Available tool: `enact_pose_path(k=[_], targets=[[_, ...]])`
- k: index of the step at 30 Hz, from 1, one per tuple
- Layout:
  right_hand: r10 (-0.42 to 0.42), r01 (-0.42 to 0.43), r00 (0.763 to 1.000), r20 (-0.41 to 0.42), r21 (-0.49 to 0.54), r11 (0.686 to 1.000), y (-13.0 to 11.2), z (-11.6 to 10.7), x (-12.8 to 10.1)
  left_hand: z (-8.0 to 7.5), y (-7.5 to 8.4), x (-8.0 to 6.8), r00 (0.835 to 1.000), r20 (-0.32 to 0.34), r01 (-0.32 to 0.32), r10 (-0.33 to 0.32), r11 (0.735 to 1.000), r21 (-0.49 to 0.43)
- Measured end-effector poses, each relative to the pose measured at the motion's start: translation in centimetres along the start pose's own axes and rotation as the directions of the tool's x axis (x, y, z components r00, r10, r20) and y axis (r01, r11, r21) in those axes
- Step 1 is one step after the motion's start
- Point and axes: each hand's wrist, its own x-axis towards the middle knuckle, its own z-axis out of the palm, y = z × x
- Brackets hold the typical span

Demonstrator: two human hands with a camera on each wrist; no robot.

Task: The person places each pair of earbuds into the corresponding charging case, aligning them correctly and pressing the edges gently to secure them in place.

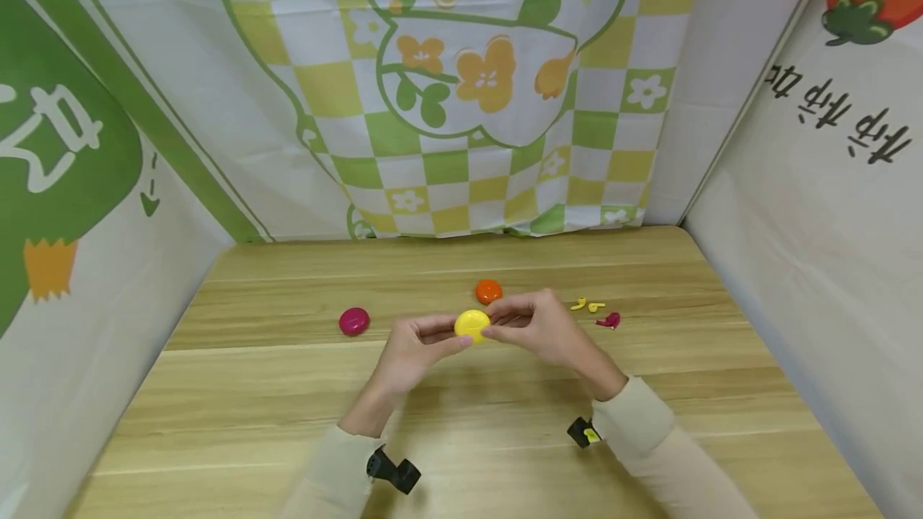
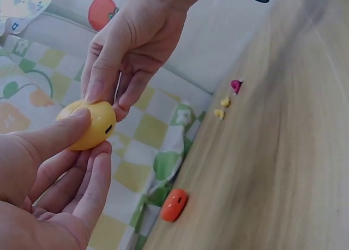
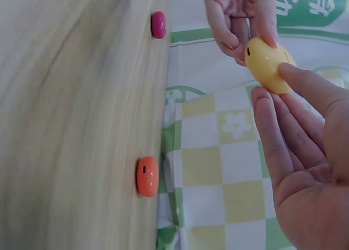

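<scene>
While both hands meet above the surface (image 1: 303,391), the yellow case (image 1: 472,324) sits between them; the left hand (image 1: 414,352) pinches its left side, the right hand (image 1: 537,328) its right; its slot (image 2: 108,128) faces the right fingers.

Tabletop (image 1: 288,391): light wood grain.
Orange case (image 1: 488,291): shut, lying toward the back.
Magenta case (image 1: 354,320): shut, on the left.
2 yellow earbuds (image 1: 586,306): on the right.
Magenta earbud (image 1: 609,319): just beside them.
Backdrop (image 1: 461,102): checked cloth with flowers.
</scene>
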Motion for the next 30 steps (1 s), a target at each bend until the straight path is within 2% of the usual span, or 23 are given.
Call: enact_pose_path(k=[4, 11, 18, 25, 30], targets=[[0.000, 0.001, 1.000, -0.014, 0.025, 1.000, 0.7, 0.2, -0.7, 0.6, -0.6, -0.1, 1.000, 0.004, -0.024, 0.024, 1.000, -0.011], [0.005, -0.004, 0.999, -0.039, 0.010, 1.000, 1.9, 0.6, -1.2, 1.2, -1.6, -0.2, 0.999, -0.042, 0.012, -0.012, 1.000, 0.002], [0.039, -0.038, 0.998, -0.045, 0.019, 0.999, 2.4, 0.7, -1.8, 1.5, -2.3, -0.2, 1.000, -0.018, 0.018, -0.018, 1.000, 0.025], [0.027, -0.026, 0.997, -0.073, 0.012, 1.000, 2.4, 0.3, -1.8, 1.8, -2.6, -0.1, 1.000, -0.006, 0.008, -0.008, 1.000, 0.022], [0.006, -0.005, 0.999, -0.054, 0.015, 1.000, 2.4, 0.1, -1.8, 2.1, -2.7, 0.0, 1.000, 0.016, -0.004, 0.004, 1.000, 0.012]])
